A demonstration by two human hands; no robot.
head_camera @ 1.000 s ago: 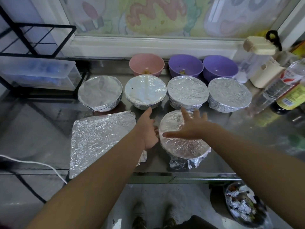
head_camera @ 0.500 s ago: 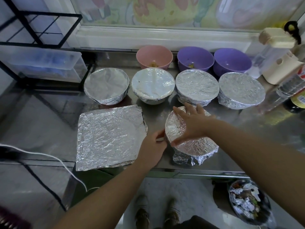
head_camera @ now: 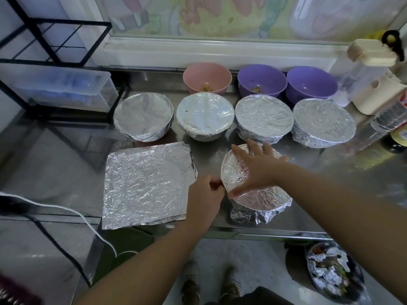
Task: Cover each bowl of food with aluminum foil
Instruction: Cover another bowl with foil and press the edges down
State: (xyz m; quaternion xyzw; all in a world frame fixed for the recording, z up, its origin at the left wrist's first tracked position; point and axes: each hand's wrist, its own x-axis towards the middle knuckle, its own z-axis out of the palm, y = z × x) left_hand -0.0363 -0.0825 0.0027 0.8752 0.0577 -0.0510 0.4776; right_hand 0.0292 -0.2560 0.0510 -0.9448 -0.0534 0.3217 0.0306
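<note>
Bowl: our foil-covered bowl sits front-centre, just right of a flat foil sheet.
Right hand: flat on its foil top, fingers spread straight.
Left hand: curled against the bowl's left rim; we cannot tell whether it pinches foil.

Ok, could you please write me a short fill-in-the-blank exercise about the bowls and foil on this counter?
1. The right hand presses flat on the foil over the front bowl; the row behind it holds ____ covered bowls.
2. The uncovered bowl at the back left is ____.
3. The loose foil sheet lies to the ____ of the front bowl.
Missing words: four; pink; left.
</note>
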